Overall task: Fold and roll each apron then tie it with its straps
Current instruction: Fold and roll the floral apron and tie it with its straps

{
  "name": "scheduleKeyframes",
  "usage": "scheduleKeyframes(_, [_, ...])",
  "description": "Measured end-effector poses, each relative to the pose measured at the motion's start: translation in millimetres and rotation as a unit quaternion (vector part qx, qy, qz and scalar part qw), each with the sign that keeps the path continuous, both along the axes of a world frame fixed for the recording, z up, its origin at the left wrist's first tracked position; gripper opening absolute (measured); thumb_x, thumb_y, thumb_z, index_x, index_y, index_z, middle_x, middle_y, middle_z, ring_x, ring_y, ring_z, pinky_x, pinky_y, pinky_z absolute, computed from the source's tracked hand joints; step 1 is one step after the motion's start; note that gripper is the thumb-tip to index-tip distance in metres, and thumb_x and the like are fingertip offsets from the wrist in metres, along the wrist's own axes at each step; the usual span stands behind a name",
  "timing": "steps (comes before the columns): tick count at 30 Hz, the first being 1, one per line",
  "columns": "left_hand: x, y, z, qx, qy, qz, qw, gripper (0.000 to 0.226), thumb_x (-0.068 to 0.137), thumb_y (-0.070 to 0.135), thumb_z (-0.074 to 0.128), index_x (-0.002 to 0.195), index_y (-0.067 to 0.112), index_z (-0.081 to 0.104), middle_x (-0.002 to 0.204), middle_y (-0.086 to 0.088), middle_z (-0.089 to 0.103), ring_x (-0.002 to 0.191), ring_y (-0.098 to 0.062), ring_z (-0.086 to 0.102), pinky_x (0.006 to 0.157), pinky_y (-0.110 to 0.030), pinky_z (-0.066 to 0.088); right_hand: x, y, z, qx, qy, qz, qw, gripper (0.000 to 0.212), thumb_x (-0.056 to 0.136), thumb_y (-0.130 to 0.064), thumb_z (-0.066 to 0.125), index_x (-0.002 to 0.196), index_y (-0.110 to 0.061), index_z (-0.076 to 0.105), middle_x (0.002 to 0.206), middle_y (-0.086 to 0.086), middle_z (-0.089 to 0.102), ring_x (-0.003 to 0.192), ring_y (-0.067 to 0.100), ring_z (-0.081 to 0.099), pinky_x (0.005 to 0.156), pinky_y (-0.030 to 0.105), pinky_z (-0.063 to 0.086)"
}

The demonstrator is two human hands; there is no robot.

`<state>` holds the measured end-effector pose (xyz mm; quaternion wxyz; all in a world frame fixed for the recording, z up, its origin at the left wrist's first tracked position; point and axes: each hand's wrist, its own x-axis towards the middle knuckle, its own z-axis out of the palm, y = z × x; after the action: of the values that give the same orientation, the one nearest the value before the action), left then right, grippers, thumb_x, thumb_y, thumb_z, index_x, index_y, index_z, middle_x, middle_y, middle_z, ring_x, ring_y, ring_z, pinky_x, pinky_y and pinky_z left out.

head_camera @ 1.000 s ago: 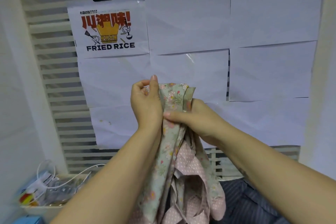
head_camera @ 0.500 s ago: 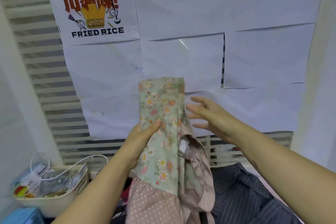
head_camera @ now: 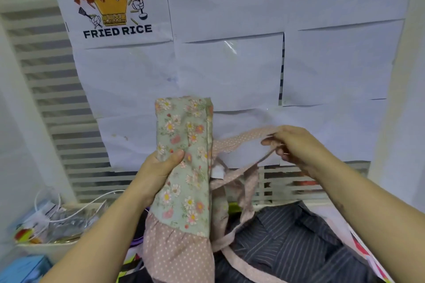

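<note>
Though slatted, papered wall (head_camera: 57,103) behind apron (head_camera: 184,167)

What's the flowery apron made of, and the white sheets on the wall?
The flowery apron looks like thin matte cloth, probably cotton: it dents softly where the left hand grips it, and its strap sags limp from the right hand. The white sheets look like plain matte paper: thin, straight-edged, lower edges lifting.
</note>
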<state>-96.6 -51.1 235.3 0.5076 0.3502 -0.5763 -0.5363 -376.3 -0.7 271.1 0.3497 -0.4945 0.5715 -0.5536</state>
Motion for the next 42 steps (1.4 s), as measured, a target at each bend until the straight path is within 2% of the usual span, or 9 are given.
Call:
scheduleKeyframes(5, [-14,5,0,0.027,0.017,-0.005,0.999,0.057,0.068,0.044,0.075,0.113,0.012,0.065,0.105,-0.008,0.072,0.086,-0.018,0.071,0.063,-0.023,0.056,11,1,32,0.033,-0.194,0.139,0.971,0.041,0.1,-0.032,0.035,0.069,-0.01,0.051,0.037,-0.002,0.026,0.04,0.019,0.042,0.062,0.031,0.04])
scheduleKeyframes(11, [-15,8,12,0.012,0.047,0.01,0.999,0.098,0.026,0.064,0.088,0.11,0.019,0.066,0.1,-0.003,0.074,0.088,-0.019,0.072,0.062,-0.024,0.057,0,0,34,-0.011,0.223,0.093,0.97,0.015,0.091,-0.043,0.057,0.091,-0.028,0.059,0.06,-0.015,0.05,0.047,-0.001,0.045,0.053,0.016,0.039])
scheduleKeyframes(15, [-18,10,18,0.015,0.056,0.046,0.997,0.044,0.073,0.043,0.072,0.109,0.019,0.066,0.094,0.001,0.075,0.083,-0.016,0.072,0.067,-0.028,0.055,-12,-5,-4,0.07,0.181,0.084,0.977,0.048,0.082,-0.039,0.071,0.123,-0.021,0.054,0.113,-0.002,0.057,0.099,0.011,0.057,0.085,0.028,0.046])
scheduleKeyframes(20, [-20,4,18,0.02,0.04,0.087,0.995,0.019,0.086,0.032,0.065,0.102,0.021,0.065,0.089,0.003,0.075,0.076,-0.014,0.072,0.062,-0.028,0.054,18,14,-41,0.028,0.09,0.138,0.986,0.012,0.088,-0.022,0.066,0.087,-0.01,0.069,0.085,0.006,0.071,0.082,0.019,0.067,0.087,0.038,0.055])
scheduleKeyframes(24, [-22,4,18,0.026,0.031,0.077,0.996,0.024,0.083,0.036,0.065,0.103,0.022,0.065,0.086,0.005,0.075,0.077,-0.014,0.072,0.066,-0.03,0.053,49,19,-76,0.107,0.292,0.24,0.92,0.042,0.091,-0.036,0.06,0.128,-0.016,0.056,0.121,-0.007,0.062,0.105,0.005,0.06,0.089,0.02,0.047])
scheduleKeyframes(28, [-19,11,25,0.028,0.025,0.04,0.998,0.026,0.085,0.034,0.062,0.108,0.021,0.064,0.092,0.002,0.075,0.079,-0.014,0.072,0.058,-0.024,0.056,52,14,-84,0.086,0.135,0.231,0.96,0.019,0.089,-0.035,0.065,0.105,-0.028,0.057,0.089,-0.017,0.068,0.078,-0.009,0.063,0.079,0.02,0.052])
scheduleKeyframes(35, [-8,18,39,0.027,0.012,-0.003,1.0,0.046,0.072,0.042,0.064,0.111,0.018,0.064,0.097,-0.001,0.075,0.084,-0.017,0.072,0.06,-0.024,0.057,30,-11,-51,0.079,-0.22,0.287,0.929,0.13,0.029,-0.056,0.092,0.141,-0.044,0.028,0.123,0.0,0.063,0.11,0.016,0.06,0.098,0.055,0.038])
scheduleKeyframes(39, [-5,17,45,0.024,0.024,0.008,0.999,0.044,0.076,0.039,0.063,0.114,0.017,0.064,0.102,-0.003,0.074,0.089,-0.019,0.071,0.066,-0.027,0.058,28,-18,2,-0.031,0.068,0.152,0.986,0.089,0.058,-0.08,0.063,0.127,-0.025,0.05,0.133,-0.007,0.053,0.125,0.011,0.045,0.1,0.044,0.041])
scheduleKeyframes(42, [-1,16,51,0.009,0.049,0.038,0.998,0.027,0.087,0.034,0.06,0.107,0.018,0.065,0.095,0.0,0.075,0.083,-0.015,0.072,0.061,-0.025,0.057,17,-27,31,-0.132,0.3,0.047,0.943,0.072,0.073,-0.078,0.049,0.127,-0.03,0.056,0.136,-0.007,0.053,0.127,0.013,0.045,0.108,0.037,0.036])
